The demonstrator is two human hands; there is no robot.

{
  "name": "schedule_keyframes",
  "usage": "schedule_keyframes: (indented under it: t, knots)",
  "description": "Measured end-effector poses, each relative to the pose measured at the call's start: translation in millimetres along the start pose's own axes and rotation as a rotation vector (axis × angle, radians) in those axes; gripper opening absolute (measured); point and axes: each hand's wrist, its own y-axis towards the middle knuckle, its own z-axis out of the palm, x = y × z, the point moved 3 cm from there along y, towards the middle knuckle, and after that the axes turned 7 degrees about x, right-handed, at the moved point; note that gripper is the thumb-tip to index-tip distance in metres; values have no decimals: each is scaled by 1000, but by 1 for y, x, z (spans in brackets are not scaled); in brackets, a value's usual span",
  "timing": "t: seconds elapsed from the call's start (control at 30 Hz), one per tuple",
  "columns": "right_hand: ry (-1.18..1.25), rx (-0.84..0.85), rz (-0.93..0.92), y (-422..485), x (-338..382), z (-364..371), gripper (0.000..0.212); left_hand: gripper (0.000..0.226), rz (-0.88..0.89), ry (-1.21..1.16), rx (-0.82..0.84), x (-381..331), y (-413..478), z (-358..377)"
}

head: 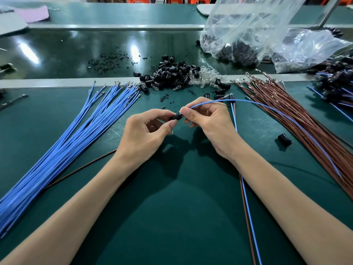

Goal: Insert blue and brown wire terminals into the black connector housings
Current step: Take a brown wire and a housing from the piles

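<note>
Trainee: Green mat (172, 217) nearest, blue wire bundle (76, 134) left, brown wire bundle (305, 119) right. What is the failure risk?

Instructor: Misalignment. If the blue wire (248, 102) enters the black connector housing (175, 117) tilted, the terminal may bend or fail to seat. Its long free run crosses the brown wire bundle and could snag.

Trainee: Grip status?

Instructor: Currently the left hand (145, 131) pinches the housing between thumb and fingertips. Opposite, the right hand (208, 119) pinches the wire just behind its tip, which sits at the housing's mouth, between both grips. Insertion depth cannot be determined.

Left hand (145, 129) and right hand (206, 119), with forearms (86, 188), are bare.
</note>
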Motion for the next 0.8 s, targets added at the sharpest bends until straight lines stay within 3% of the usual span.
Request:
schedule_keyframes:
  t: [0.8]
  knots:
    - [-88, -31, -28, -1, -1, 1, 18, 11, -13, 3, 9, 1, 0, 1]
